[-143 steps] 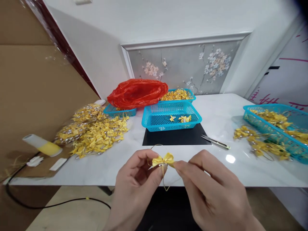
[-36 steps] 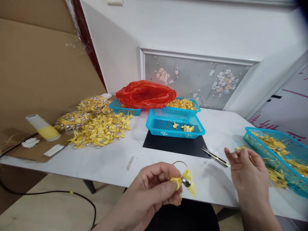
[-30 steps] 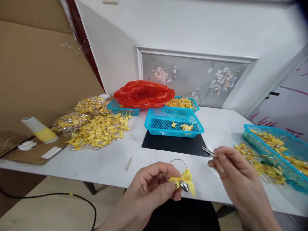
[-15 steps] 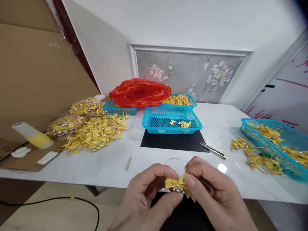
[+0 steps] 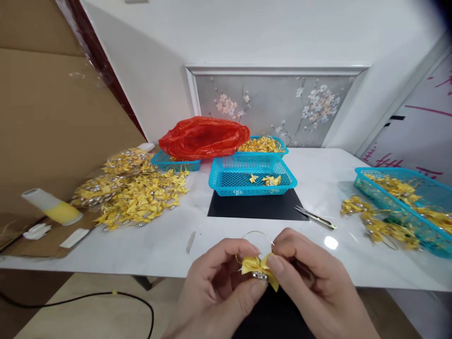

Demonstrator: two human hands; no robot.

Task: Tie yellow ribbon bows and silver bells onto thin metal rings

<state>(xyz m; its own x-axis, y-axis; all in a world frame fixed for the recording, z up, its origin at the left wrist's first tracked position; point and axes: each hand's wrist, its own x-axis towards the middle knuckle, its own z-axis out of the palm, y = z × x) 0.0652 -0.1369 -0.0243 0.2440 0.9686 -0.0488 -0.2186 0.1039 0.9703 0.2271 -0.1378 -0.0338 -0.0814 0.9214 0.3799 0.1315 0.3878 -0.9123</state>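
Low at the table's front edge, both hands pinch a small yellow ribbon bow (image 5: 251, 264) with a silver bell (image 5: 260, 275) at its centre. My left hand (image 5: 222, 282) is closed, its thumb against the bell and its forefinger behind the bow. My right hand (image 5: 310, 278) is closed with its thumb on the bow's right loop. A thin gold cord (image 5: 257, 232) arches above the bow between the two hands. Other fingers are partly hidden behind the palms.
A blue basket (image 5: 217, 188) holding a few bows stands on a black sheet (image 5: 254, 207), with thread snips (image 5: 316, 217) beside it. Yellow bows (image 5: 141, 197) are heaped left. A red bag (image 5: 205, 136) lies behind. Another blue basket (image 5: 399, 209) stands right, loose bows (image 5: 377, 226) alongside.
The bow has tilted slightly in my fingers, and my left forefinger has shifted a little. Both hands keep their hold. The whole view has turned slightly.
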